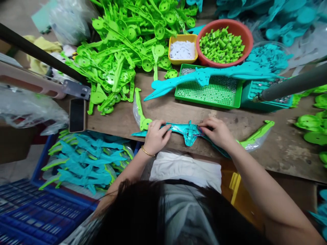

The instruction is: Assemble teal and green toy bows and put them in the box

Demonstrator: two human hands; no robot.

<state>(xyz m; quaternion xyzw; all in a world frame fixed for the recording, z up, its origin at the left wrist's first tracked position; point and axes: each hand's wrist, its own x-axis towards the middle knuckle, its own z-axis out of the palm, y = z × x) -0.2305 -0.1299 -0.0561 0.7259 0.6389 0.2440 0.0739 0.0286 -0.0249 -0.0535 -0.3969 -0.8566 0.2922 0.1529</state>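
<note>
A long teal plastic shell (pixel 189 133) lies across the front edge of the bench, its hollow inner side facing up. Thin dark red and blue wires (pixel 200 130) run inside it. My left hand (pixel 156 135), with a bracelet at the wrist, is closed over the shell's left part. On the right, my right hand (pixel 217 131) pinches at the wires with thumb and fingers together; its fingertips partly hide them. A green arm with clear film (pixel 139 112) joins the shell's left side, and another green arm (pixel 257 136) extends at the right.
Behind lie a heap of green parts (pixel 120 47), a teal shell (pixel 204 75) across a green basket (pixel 208 96) of screws, a yellow tray (pixel 183 61) and a red bowl (pixel 224 61). A blue crate (pixel 41 163) of assembled pieces stands lower left. Dark poles (pixel 43 51) slant in.
</note>
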